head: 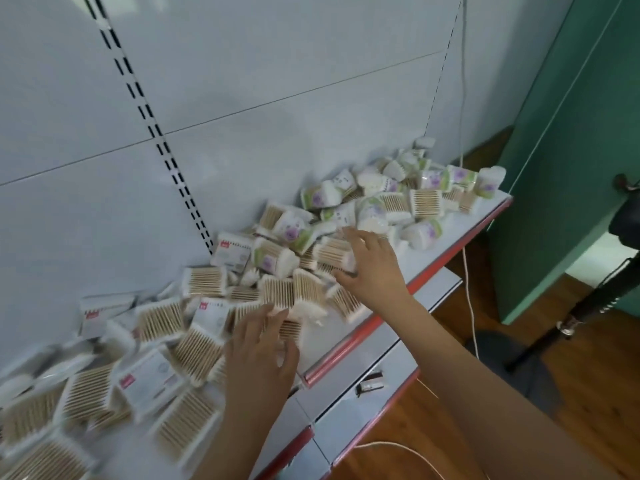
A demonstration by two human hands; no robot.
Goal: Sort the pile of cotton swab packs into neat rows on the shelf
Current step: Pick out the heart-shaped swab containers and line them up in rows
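Looking down, you've got the white shelf (446,233) with its red front edge running from lower left up to the right, backed by a pale slotted wall panel (242,81). Pretty much all of it is buried under the pile of cotton swab packs (207,282), all jumbled, no rows anywhere that I can see. Further right there's a green wall (571,133) and a wooden floor (571,341). Your right hand (372,268) is wrapped around one swab pack (334,254) mid-pile, thumb under, fingers over the top. Your left hand (261,355) lies flat on the packs nearer you, fingers spread and loose, gripping nothing. It's a bit blurry though.
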